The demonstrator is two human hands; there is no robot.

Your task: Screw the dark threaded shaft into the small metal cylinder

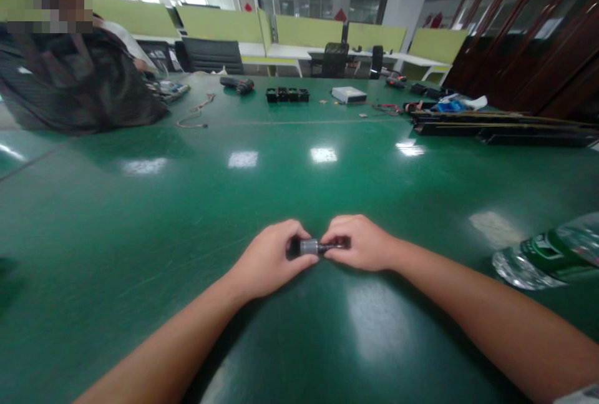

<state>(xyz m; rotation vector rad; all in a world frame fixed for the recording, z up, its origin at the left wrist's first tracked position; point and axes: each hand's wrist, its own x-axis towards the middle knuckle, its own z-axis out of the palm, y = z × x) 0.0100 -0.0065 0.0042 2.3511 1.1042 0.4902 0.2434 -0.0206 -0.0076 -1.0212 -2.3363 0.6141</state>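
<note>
On the green tabletop (262, 204) in front of me lies a small part with a short grey metal cylinder (309, 246) and a thin dark shaft (334, 245) at its right. My left hand (271, 260) curls around the cylinder's left end, thumb and fingers on its sides. From the other side, my right hand (358, 243) pinches the shaft. Fingers hide both ends of the part, and I cannot tell its exact kind. The two hands are close together, with the cylinder showing between them.
A water bottle (552, 251) lies on its side at the right. A black bag (79, 79) stands far left, near a seated person. Along the back are a black cordless tool (237, 84), a black block (287, 95), a silver box (349, 95) and black rails (505, 123).
</note>
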